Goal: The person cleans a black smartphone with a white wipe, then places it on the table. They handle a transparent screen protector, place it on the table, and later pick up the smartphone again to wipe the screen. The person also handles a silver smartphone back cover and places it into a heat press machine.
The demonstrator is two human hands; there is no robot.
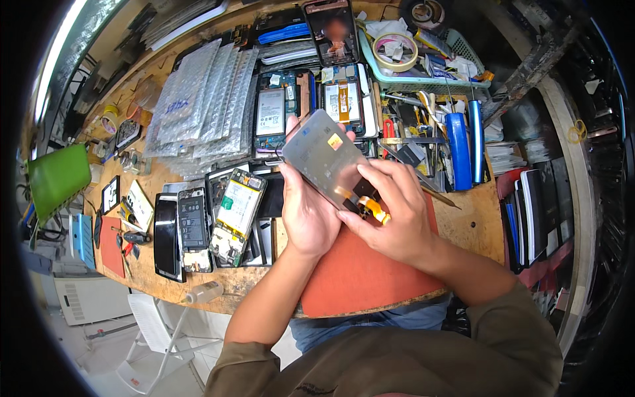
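A phone screen panel (322,157) with a grey metallic back is held up above the bench, its back facing me. My left hand (305,213) supports it from below and along the left edge, thumb against the side. With my right hand (391,206) I grip its lower right edge between thumb and fingers. An orange flex cable (374,210) hangs from that lower end, beside my right thumb and fingertips. A small yellow-orange sticker (335,142) marks the panel's back. Beneath my wrists lies a red work mat (370,271).
Opened phones (236,210) lie left of the mat. Behind them rises a stack of bubble-wrap sleeves (198,106). A propped phone (333,33) stands at the back beside a teal basket (430,81) with tape. Blue-handled tools (458,151) are at the right.
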